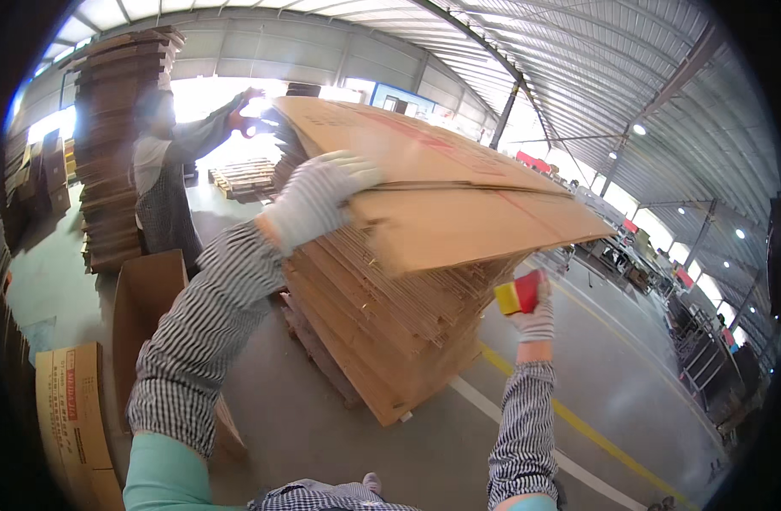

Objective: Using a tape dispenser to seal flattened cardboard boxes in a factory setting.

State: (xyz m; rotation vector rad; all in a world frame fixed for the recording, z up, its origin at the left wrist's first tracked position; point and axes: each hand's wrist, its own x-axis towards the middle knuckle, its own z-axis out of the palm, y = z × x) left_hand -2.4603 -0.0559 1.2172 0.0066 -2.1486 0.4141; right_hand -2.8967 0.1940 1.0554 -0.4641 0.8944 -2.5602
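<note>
A flattened cardboard box (484, 217) lies on top of a tall stack of flattened cardboard boxes (390, 315), its near part jutting out over the stack. My left hand (322, 194), in a white striped glove, lies on the left edge of this top box with its fingers stretched out over it. Right of the stack, my right hand (533, 319), also gloved, is closed around a small red and yellow block (518, 294); its exact kind cannot be made out. That hand is apart from the cardboard.
Across the stack at the left, another person (164, 170) reaches toward its far side. Behind them rises a tall cardboard pile (113, 153). An open carton (147, 298) and a printed carton (71, 409) stand at left. A wooden pallet (241, 177) lies farther back.
</note>
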